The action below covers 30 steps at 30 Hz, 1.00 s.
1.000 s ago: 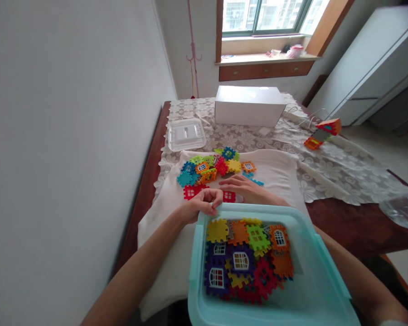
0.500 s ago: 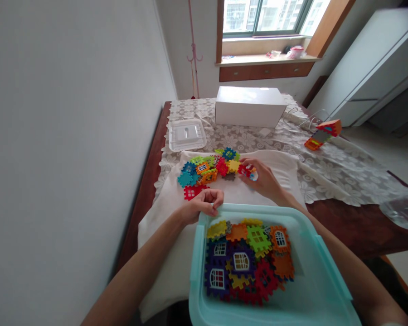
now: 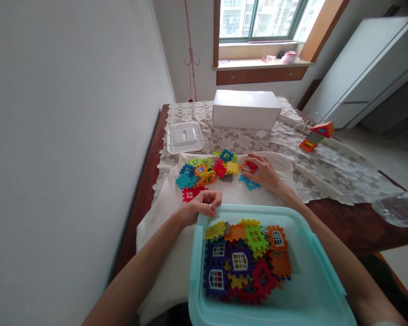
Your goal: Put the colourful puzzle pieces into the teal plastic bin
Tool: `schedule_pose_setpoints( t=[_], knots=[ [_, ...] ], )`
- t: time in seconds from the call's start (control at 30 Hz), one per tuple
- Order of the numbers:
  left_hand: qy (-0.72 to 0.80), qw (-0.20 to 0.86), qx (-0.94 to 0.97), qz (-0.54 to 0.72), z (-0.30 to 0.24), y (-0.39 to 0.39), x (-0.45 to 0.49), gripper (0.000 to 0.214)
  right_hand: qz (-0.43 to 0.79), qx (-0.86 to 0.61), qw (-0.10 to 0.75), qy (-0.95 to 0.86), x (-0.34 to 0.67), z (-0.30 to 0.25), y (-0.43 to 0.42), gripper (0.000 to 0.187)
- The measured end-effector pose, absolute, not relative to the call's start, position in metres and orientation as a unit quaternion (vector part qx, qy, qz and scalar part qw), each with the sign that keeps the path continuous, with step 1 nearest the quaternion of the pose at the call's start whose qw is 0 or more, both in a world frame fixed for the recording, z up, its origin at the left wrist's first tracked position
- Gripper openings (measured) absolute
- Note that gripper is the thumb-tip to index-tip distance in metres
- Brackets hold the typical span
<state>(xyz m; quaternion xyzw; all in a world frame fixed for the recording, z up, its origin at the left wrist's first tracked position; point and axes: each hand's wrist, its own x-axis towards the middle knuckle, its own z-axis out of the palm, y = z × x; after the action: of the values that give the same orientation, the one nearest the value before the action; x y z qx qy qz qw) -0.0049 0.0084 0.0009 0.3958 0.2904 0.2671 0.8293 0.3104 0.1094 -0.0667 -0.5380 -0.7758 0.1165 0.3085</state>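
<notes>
My left hand [image 3: 206, 203] has its fingers curled at the near-left corner of the pile's cloth side, closed on the rim of a teal plastic bin [image 3: 251, 210]. Inside the bin lie several notched building pieces, among them a purple window piece [image 3: 240, 261] and a lime window piece [image 3: 256, 239]. My right hand [image 3: 263, 172] rests over the white cloth, fingers stretched apart and touching a red piece [image 3: 252, 165] and an orange window piece [image 3: 246, 168]. Just below its fingers lies a blue frame-like piece [image 3: 249, 183]. To its left spreads a pile with a yellow piece [image 3: 232, 168].
A white cloth [image 3: 170, 217] covers the near part of the lace-covered table. Farther back are a clear plastic lid [image 3: 185, 136] and a white box [image 3: 246, 109]. An assembled block model [image 3: 317, 136] stands to the right, and a clear container [image 3: 399, 209] sits at the right edge.
My right hand has loosened around its pieces, which now lie on the cloth, with the blue one showing. My left hand stays at the bin's rim. The view has shifted slightly.
</notes>
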Motion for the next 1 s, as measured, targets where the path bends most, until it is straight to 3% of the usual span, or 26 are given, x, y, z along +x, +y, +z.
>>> schedule_pose_setpoints(
  t=[0.17, 0.4, 0.6, 0.73, 0.83, 0.9, 1.0],
  knots=[
    [0.278, 0.831, 0.401, 0.267, 0.000, 0.008, -0.005, 0.035, 0.130, -0.520, 0.283, -0.795, 0.312, -0.062, 0.107, 0.032],
    [0.279, 0.831, 0.399, 0.269, -0.001, 0.009, -0.005, 0.034, 0.108, -0.564, 0.337, -0.746, 0.319, -0.056, 0.108, 0.040],
    [0.273, 0.830, 0.402, 0.274, 0.000, 0.010, -0.004, 0.033, 0.117, -0.589, 0.378, -0.705, 0.323, -0.056, 0.113, 0.033],
    [0.282, 0.828, 0.401, 0.271, 0.003, 0.009, -0.004, 0.033, 0.297, -0.507, 0.546, -0.597, 0.312, -0.037, 0.106, 0.030],
    [0.284, 0.829, 0.399, 0.272, 0.004, 0.008, -0.005, 0.034, 0.468, -0.351, 0.596, -0.550, 0.304, -0.009, 0.081, 0.029],
    [0.283, 0.831, 0.394, 0.271, 0.003, 0.008, -0.005, 0.035, 0.528, -0.267, 0.561, -0.579, 0.304, 0.008, 0.059, 0.028],
    [0.282, 0.835, 0.388, 0.268, 0.000, 0.008, -0.005, 0.034, 0.572, -0.143, 0.429, -0.684, 0.307, 0.022, 0.040, 0.036]
  ],
)
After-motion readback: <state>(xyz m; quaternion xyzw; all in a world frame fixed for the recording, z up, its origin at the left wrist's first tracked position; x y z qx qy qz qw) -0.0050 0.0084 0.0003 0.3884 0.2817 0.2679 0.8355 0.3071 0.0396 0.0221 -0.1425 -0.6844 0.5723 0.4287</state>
